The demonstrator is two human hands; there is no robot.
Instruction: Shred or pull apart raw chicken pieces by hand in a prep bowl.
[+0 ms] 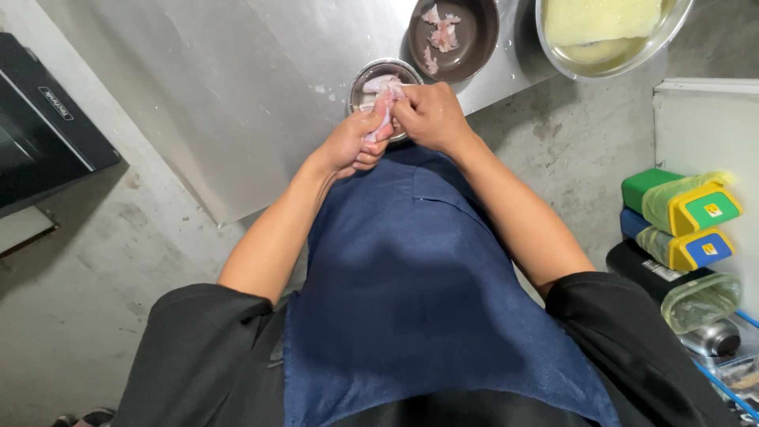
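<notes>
Pale pink raw meat (385, 107) is gripped between both hands just above the small steel bowl (365, 85), which stands at the near edge of the steel worktop (237, 95). In the head view, the fingers of the left hand (352, 146) are closed around the lower end of the strip, and those of the right hand (431, 117) are pinched shut on its upper end, so the piece is held stretched between them. The meat looks wet, soft and thin, whitish in places; its exact kind cannot be told.

As a judgement, the work is well under way but not finished: several small pink scraps are already laid in the dark round bowl (474, 43) just behind, more pale pieces are seen in the small steel bowl, and one piece is in hand. A large steel basin (672, 28) of pale yellow liquid is set at the far right edge. A blue apron (411, 277) is worn below the hands.
</notes>
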